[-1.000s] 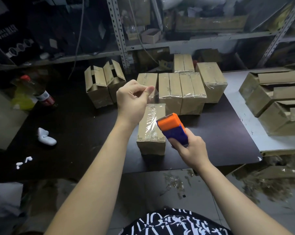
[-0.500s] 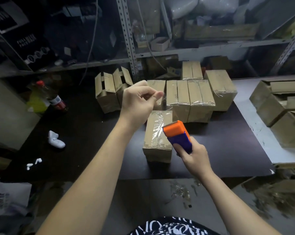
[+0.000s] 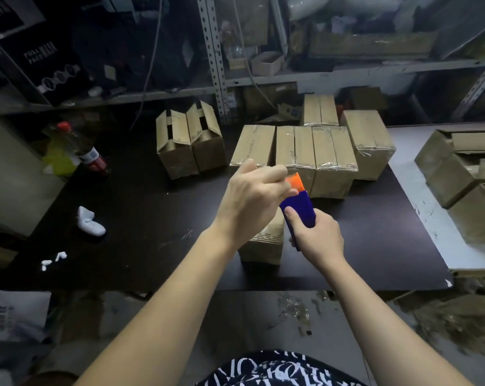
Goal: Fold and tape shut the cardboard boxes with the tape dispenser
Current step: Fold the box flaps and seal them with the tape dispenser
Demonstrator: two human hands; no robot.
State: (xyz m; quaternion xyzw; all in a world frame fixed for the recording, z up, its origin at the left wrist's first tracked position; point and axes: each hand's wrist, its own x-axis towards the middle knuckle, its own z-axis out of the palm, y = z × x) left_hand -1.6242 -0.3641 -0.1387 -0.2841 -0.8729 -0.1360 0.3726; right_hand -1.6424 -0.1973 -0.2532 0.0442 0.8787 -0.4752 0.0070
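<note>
My right hand [image 3: 316, 238] grips the blue body of the tape dispenser [image 3: 298, 208] and holds it upright over a small cardboard box [image 3: 263, 246] near the table's front edge. My left hand [image 3: 252, 199] is right beside it, fingers curled against the dispenser's orange head [image 3: 296, 181]. Whether they pinch clear tape there is hidden. Both hands cover the box's top. Behind stands a row of taped boxes [image 3: 313, 154]. Two boxes with open flaps [image 3: 189, 143] stand at the back left.
The black table [image 3: 141, 207] carries a white object [image 3: 91, 222], small white bits [image 3: 53, 260] and a red-capped bottle [image 3: 77, 147] on its left. Untaped boxes [image 3: 458, 168] lie on the white surface to the right. Metal shelving [image 3: 216, 65] rises behind.
My left hand has come down from above the box to the dispenser's orange head. My right hand has tipped the dispenser more upright. The view has tilted slightly upward.
</note>
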